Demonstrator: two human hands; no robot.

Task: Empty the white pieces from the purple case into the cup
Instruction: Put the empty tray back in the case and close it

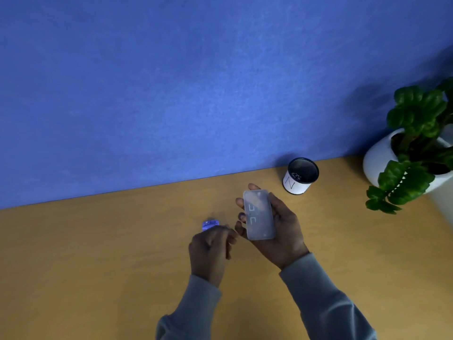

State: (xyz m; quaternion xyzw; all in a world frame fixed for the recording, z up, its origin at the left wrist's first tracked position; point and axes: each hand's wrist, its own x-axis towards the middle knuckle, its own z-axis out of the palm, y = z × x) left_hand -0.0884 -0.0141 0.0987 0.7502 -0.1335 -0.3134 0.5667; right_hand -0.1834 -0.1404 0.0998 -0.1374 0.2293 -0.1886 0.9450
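Left of the cup [301, 176], the right hand [277, 227] cradles a translucent case part [259, 214], its grip wrapped around the edges. Further left, the left hand [210, 246] pinches a purple piece [209, 224] at the surface [98, 253]. Tipping short of the cup could scatter pieces. Blur hides any contents; white specks show inside the cup.

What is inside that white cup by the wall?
A few small white pieces lie at the bottom of the cup, against its dark inside. The near wall hides part of the floor, so I cannot count them all.
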